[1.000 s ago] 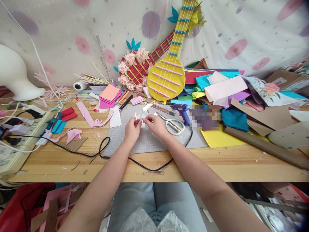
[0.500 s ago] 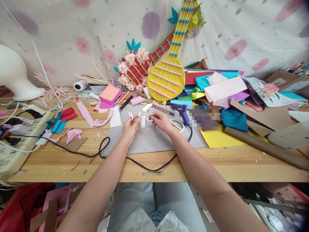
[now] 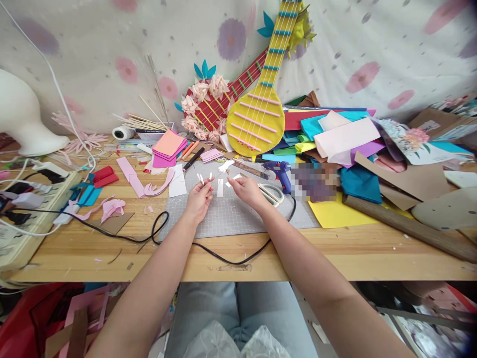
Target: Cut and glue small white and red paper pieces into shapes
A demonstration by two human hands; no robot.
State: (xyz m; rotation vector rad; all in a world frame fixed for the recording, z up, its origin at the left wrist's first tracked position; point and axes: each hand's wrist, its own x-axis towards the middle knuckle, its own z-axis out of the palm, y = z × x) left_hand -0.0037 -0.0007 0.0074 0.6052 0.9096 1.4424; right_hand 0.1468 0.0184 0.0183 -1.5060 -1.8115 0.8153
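Note:
In my left hand, fingers closed, are small white paper rolls standing up between the fingertips. My right hand is pinched a short way to the right; anything between its fingertips is too small to make out. Between the hands a white paper strip lies on the grey cutting mat, with more white scraps behind it. Close to my right wrist are scissors with pale handles, partly hidden by the hand. A blue glue gun rests beyond them.
A yellow paper lute and a red one lean at the back. Coloured sheets pile up on the right. A black cord crosses the table's front. A power strip stands at the left.
The white rolls in my left hand have tilted and shifted slightly left. My right hand has turned a little, and the white piece by its fingertips now shows behind them.

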